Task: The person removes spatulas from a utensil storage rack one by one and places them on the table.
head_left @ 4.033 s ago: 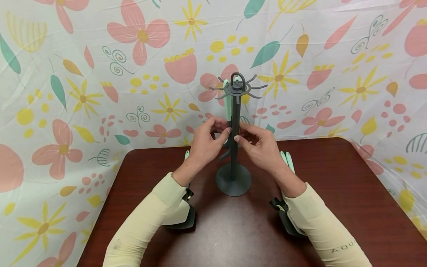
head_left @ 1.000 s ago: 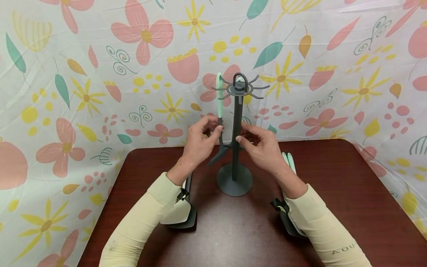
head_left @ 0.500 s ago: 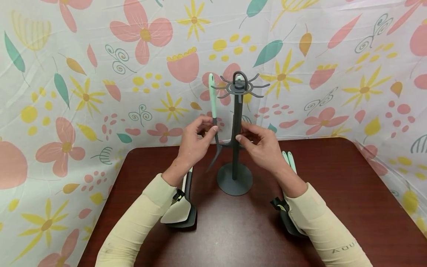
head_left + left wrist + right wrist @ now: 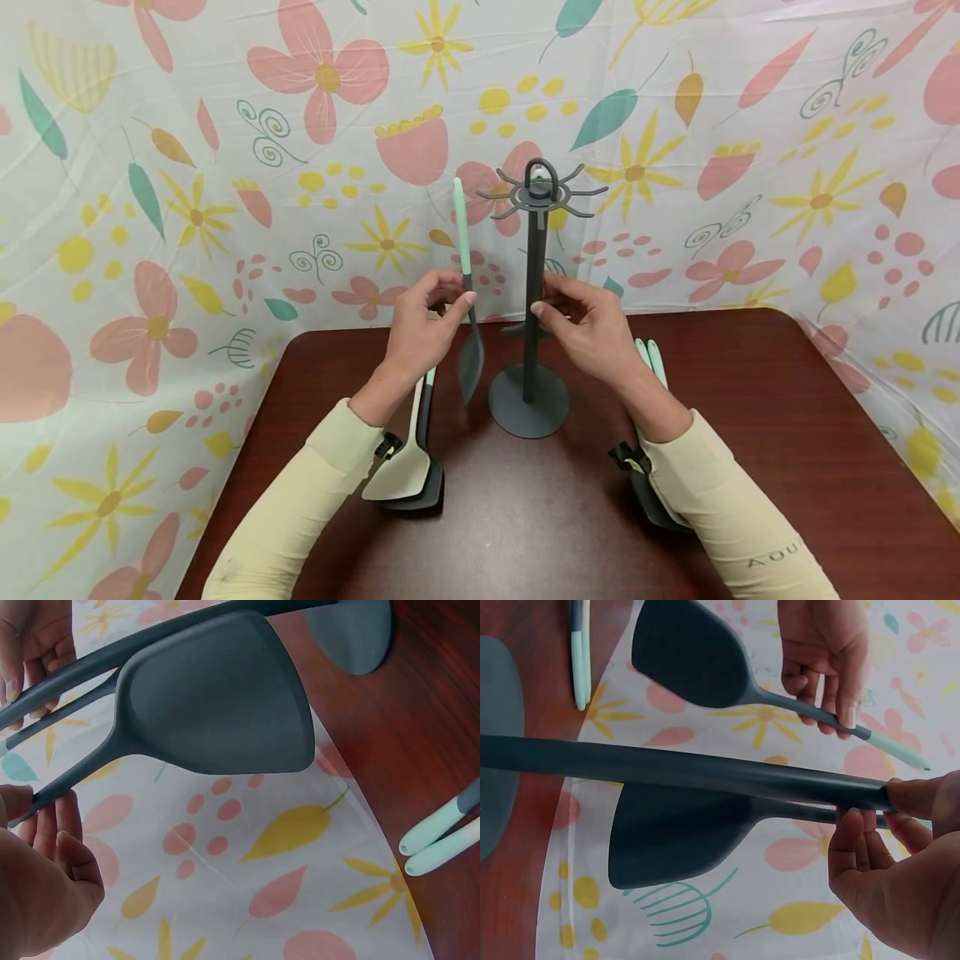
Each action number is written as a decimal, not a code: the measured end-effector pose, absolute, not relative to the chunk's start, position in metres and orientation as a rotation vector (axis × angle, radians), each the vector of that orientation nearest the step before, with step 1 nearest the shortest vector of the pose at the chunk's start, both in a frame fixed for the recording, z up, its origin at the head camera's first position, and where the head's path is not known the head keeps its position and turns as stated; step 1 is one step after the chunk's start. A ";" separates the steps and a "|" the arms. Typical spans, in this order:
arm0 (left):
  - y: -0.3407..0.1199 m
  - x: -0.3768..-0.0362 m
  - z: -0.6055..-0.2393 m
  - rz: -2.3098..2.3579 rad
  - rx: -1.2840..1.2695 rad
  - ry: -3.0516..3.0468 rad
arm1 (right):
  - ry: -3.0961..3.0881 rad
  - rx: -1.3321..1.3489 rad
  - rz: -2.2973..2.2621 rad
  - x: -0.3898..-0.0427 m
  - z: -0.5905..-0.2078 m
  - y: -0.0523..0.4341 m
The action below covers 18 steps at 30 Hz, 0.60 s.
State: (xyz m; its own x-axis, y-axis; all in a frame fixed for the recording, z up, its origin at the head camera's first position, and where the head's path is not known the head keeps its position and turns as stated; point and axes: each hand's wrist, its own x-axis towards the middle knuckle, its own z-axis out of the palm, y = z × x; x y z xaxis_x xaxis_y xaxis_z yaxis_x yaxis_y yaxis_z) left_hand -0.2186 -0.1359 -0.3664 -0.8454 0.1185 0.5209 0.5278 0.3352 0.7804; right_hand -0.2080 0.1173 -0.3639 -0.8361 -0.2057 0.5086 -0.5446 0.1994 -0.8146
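In the head view my left hand (image 4: 423, 323) pinches the dark shaft of a spatula (image 4: 470, 367), whose mint handle points up. The spatula is off to the left of the utensil stand (image 4: 532, 325), apart from its hooks. Its broad dark blade shows in the left wrist view. My right hand (image 4: 588, 325) grips the stand's pole, thumb in front. Behind the pole a second dark spatula (image 4: 679, 836) hangs by the stand, its shaft passing behind my right fingers in the right wrist view; its handle top shows at the hook ring.
On the reddish-brown table (image 4: 495, 533), a cream turner (image 4: 401, 473) overlaps a dark one (image 4: 431, 493) at left. At right lie utensils with mint handles (image 4: 649, 357), partly hidden by my right arm. Behind stands a floral cloth (image 4: 300, 208).
My left hand has carried the spatula away from the pole to the left and slightly down, turning its blade. My right hand has stayed on the stand.
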 end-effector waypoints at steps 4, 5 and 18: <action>-0.143 -0.218 -0.369 -1.511 -0.577 -2.233 | -2.191 0.705 1.688 -0.208 -0.364 0.117; -0.144 -0.217 -0.370 -1.512 -0.578 -2.229 | -2.193 0.704 1.688 -0.208 -0.364 0.117; -0.157 -0.213 -0.370 -1.482 -0.539 -2.224 | -2.187 0.709 1.689 -0.208 -0.364 0.118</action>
